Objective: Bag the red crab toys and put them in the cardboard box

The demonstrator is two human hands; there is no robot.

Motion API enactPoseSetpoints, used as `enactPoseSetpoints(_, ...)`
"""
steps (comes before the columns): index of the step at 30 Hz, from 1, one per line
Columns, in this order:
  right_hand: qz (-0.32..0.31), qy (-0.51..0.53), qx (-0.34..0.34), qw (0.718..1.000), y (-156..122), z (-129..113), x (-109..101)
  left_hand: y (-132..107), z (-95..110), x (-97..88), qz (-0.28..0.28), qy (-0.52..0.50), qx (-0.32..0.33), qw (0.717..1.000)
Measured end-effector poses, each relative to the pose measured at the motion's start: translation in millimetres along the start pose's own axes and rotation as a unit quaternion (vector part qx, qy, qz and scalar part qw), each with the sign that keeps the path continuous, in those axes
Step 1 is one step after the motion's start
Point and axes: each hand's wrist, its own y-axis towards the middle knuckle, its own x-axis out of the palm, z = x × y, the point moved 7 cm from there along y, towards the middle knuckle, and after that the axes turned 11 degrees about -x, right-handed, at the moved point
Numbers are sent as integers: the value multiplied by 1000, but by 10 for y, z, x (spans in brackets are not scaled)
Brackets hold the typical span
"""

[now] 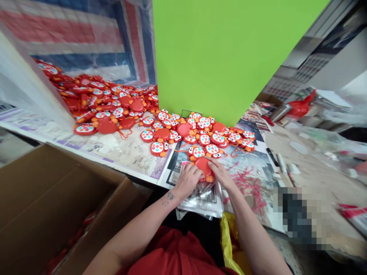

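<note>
Red plastic crab toy (203,167) is gripped by left hand (187,181) and right hand (220,171), fingers closed on it, above clear plastic bag (200,193).

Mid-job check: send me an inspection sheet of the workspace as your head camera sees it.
surface: paper-covered table, printed sheets overlapping.
things: red crab-shaped toy over clear plastic bags; heap of similar toys behind.
clutter: dark marker and red plastic bag to the right.
grippers: left hand and right hand both on the toy.
cables: thin orange cords trail from some toys.
surroundings: open cardboard box at left, upright green board ahead, yellow bag below.
</note>
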Motion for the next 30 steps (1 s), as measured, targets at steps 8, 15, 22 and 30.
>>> enactPoseSetpoints(8,-13,-215,-23,976,-22,-70,-89,43,5,8,2,-30,-4,1000)
enactPoseSetpoints(15,18,-280,69,957,-480,57,-208,121,-29,-46,-97,-93,-74,988)
enactPoseSetpoints(22,55,-258,28,964,-489,-63,-46,305,-119,-107,-223,-122,-95,963)
enactPoseSetpoints(30,177,-256,19,950,-617,-189,-9,430,-166,-108,-283,-100,-108,948)
